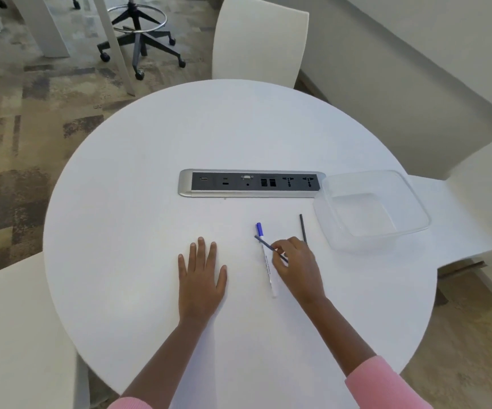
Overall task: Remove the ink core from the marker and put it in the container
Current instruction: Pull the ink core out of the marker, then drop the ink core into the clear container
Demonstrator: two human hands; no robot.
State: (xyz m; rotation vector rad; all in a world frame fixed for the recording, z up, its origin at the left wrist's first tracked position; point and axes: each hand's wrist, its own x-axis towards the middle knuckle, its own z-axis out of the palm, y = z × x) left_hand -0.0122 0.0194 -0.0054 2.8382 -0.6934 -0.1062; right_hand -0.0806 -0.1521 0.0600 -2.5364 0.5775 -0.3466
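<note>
While the left hand (202, 273) lies flat and open on the round white surface (150, 202), holding nothing, the right hand (296, 261) pinches a thin dark ink core (264, 243) that crosses the white marker (267, 265) with its blue cap. Another dark rod (302, 227) lies just beside the empty clear container (416, 202).

My right grip (293, 258) pinches a thin ink core (270, 248) that lies slantwise across the marker (267, 264) on the desk (138, 219). The marker runs from behind this grip to its left and nearer me. A second thin rod (302, 227) lies just behind it, the container (370, 209) beyond to the right. My left grip (202, 278) rests flat, well to the left. The socket strip (252, 183) lies behind both.
</note>
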